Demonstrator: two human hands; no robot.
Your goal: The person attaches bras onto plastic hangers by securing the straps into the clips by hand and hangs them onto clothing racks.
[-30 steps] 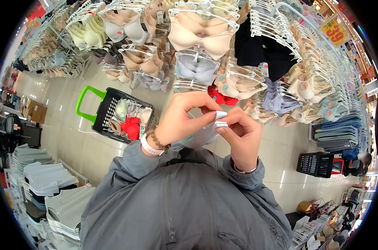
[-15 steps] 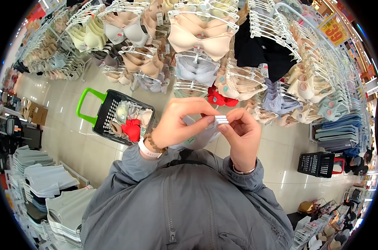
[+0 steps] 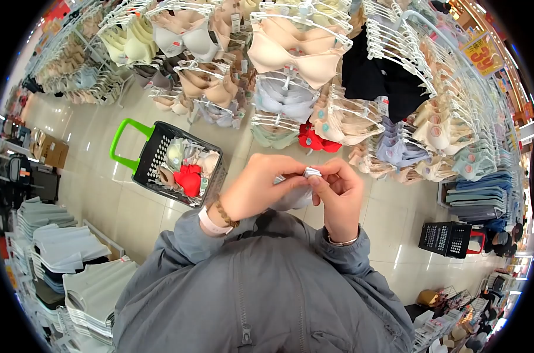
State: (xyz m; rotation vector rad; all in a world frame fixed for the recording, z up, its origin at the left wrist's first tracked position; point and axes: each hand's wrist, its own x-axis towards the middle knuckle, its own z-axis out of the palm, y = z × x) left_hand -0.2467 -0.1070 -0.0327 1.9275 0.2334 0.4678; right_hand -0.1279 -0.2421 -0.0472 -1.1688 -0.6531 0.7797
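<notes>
In front of my grey jacket, my two hands meet over a pale grey bra (image 3: 295, 200), which hangs below the fingers. My left hand (image 3: 258, 185) pinches it from one side, thumb against the fingertips. On the other side my right hand (image 3: 341, 191) is closed with thumb and forefinger on a small white banded piece (image 3: 312, 172) at the top, which looks like the bra's back fastening. Most of the bra is hidden by the hands and sleeves.
Racks of hanging bras (image 3: 299, 59) stand ahead. A black basket (image 3: 221, 167) with a green handle, holding bras including a red one (image 3: 188, 179), is on the floor at left. Another black basket (image 3: 443, 238) stands at right. Folded clothes (image 3: 96, 291) are at lower left.
The white piece, earlier spread flat as several parallel strips, is now turned and bunched between the fingers. My hands have drawn slightly closer. The whole view has shifted a little.
</notes>
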